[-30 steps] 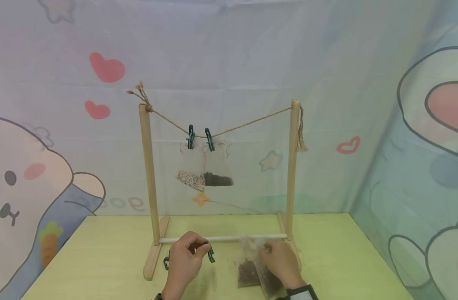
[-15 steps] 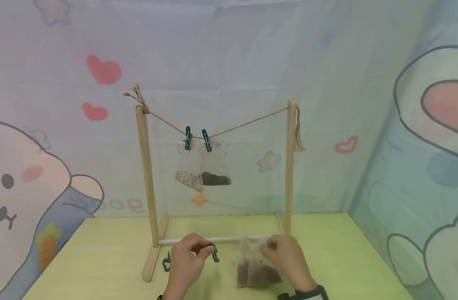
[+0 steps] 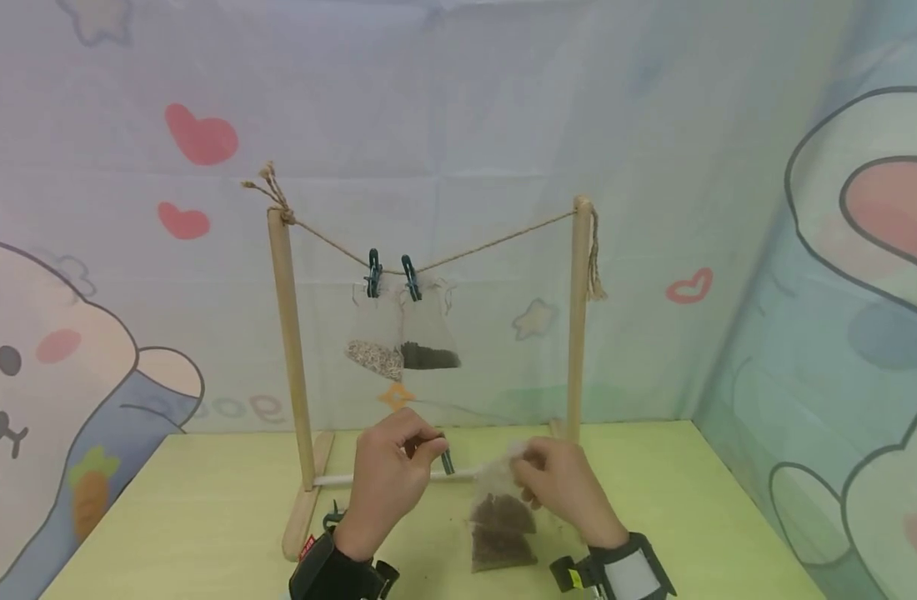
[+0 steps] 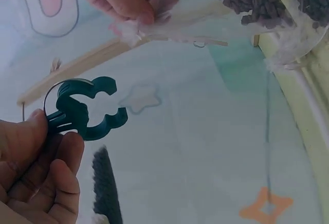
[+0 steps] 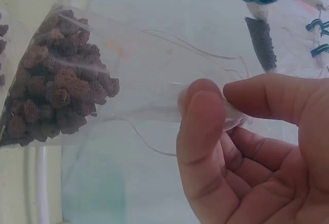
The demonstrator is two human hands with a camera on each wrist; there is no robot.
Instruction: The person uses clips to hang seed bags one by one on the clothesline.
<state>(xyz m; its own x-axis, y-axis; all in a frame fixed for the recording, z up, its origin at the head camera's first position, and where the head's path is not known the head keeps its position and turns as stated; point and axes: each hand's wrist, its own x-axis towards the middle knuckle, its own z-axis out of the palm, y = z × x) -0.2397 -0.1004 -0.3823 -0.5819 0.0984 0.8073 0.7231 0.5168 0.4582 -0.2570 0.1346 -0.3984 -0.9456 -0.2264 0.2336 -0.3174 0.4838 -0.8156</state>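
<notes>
My left hand [image 3: 391,475] pinches the handles of a dark green plastic clip [image 4: 76,112] between thumb and fingers; its jaws are spread apart with nothing in them. Between thumb and index finger, my right hand [image 3: 567,483] holds the gathered top of a sheer drawstring bag [image 5: 61,80], reddish-brown lumps filling its bottom. That bag is raised in front of a second sheer bag [image 3: 499,550] with dark brown pieces, which lies on the table. Two filled bags, one with pale speckled grains [image 3: 374,358] and one with black granules [image 3: 430,357], hang behind from a rope [image 3: 496,245].
Two green clips, a left one [image 3: 373,277] and a right one [image 3: 411,280], fix the hanging bags. Wooden posts, the left [image 3: 288,333] and right [image 3: 577,333], carry the rope; a white rod [image 3: 334,481] joins their feet. Another clip [image 3: 333,518] lies beside my left wrist.
Both hands have risen toward the frame. The bag in my right hand has lifted higher off the table, leaving the other bag below it. My left hand has brought its clip up and slightly rightward.
</notes>
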